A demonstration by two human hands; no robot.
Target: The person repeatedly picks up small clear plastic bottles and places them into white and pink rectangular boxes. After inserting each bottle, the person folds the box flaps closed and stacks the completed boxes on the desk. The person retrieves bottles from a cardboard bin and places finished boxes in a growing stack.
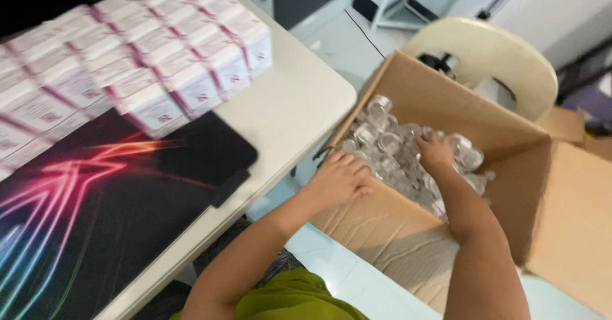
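The left hand (341, 178) rests flat, palm down with fingers loosely together, on the near rim of an open cardboard box (408, 231); its grip holds nothing. The right hand (436, 151) reaches down into the box and lies on a heap of small clear jars (389, 151); whether its grip has closed on one I cannot tell, since the fingers are sunk among them. The jars lie jumbled, pointing every way, far too many and too blurred to count. The one box stands tilted on the floor just beside the surface (299, 103), its mouth open upward, its long axis running from the near left to the far right. On the surface sit rows of small white and pink cartons (140, 58), more than a dozen, and one dark mat with glowing red streaks (95, 199). One cream chair (503, 58) stands behind the box
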